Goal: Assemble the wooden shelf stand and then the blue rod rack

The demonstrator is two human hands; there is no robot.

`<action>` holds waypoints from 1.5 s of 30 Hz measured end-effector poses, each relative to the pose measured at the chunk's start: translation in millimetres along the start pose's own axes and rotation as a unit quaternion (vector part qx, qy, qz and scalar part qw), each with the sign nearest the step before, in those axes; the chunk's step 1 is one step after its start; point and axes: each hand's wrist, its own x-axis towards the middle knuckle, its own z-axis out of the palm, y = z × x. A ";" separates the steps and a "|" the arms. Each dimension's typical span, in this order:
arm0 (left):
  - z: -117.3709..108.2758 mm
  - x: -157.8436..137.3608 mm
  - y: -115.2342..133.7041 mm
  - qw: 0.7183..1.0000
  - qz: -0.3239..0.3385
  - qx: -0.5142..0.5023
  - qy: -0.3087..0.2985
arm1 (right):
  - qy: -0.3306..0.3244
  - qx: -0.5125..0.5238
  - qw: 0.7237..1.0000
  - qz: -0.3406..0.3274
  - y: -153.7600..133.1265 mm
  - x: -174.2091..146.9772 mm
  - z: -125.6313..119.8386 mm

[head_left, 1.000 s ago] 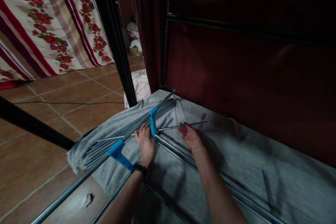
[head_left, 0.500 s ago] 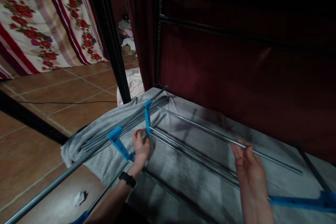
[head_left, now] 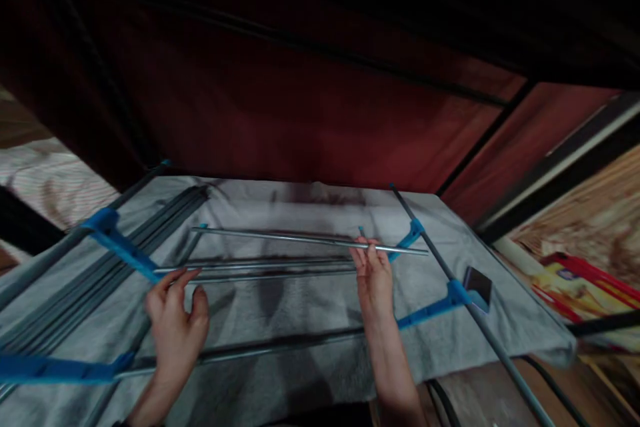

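Observation:
A loose thin metal rod (head_left: 280,235) slants above the grey cloth, its right part held in the fingers of my right hand (head_left: 376,273). Below it, a pair of metal rods (head_left: 270,265) runs across between the blue plastic brackets. My left hand (head_left: 175,320) is at the left end of this pair, thumb and fingers apart, fingertips over the rods by a blue bracket (head_left: 125,250). Whether they touch the rods I cannot tell. On the right, two blue brackets (head_left: 433,307) join a long grey tube (head_left: 483,327).
A bundle of grey rods (head_left: 125,267) lies on the left of the grey cloth (head_left: 300,203). A phone (head_left: 477,288) rests beside the right tube. Dark red fabric (head_left: 300,113) hangs behind, within a black frame. A red and yellow package (head_left: 590,287) is at far right.
My view has swung to the right, bringing the right brackets and phone into sight. My left hand has opened beside the left bracket. The loose rod stays in my right hand.

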 end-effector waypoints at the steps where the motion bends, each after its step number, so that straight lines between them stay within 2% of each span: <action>1: 1.7 2.1 5.2 1.000 0.009 -0.002 -0.001 | -0.003 0.007 1.000 0.004 0.8 -1.6 1.8; 4: 9.2 6.4 12.7 0.999 0.035 -0.006 -0.012 | -0.013 0.022 0.999 0.023 2.2 -8.4 2.8; 9: 22.7 15.3 8.3 0.992 0.115 0.029 -0.045 | -0.026 0.036 0.998 0.048 -2.0 -14.1 -4.3; 12: 26.4 21.2 13.0 0.987 0.140 0.051 -0.058 | -0.032 0.044 0.997 0.060 -7.0 -11.2 -5.9; 15: 26.7 25.4 17.3 0.986 0.137 0.068 -0.066 | -0.032 0.054 0.995 0.072 -9.0 -7.0 -3.6; 22: 24.2 33.8 1.3 0.962 0.222 0.092 -0.127 | -0.024 0.046 0.995 0.086 -6.6 3.4 4.6; 29: 21.7 39.3 5.2 0.947 0.268 0.115 -0.136 | -0.023 0.039 0.995 0.086 -8.8 12.1 7.4; 39: 27.2 41.2 4.4 0.949 0.272 0.116 -0.111 | -0.025 0.037 0.995 0.089 -15.1 17.7 5.9; 45: 28.2 43.4 7.3 0.961 0.239 0.097 -0.099 | -0.031 0.035 0.995 0.090 -14.2 18.7 3.2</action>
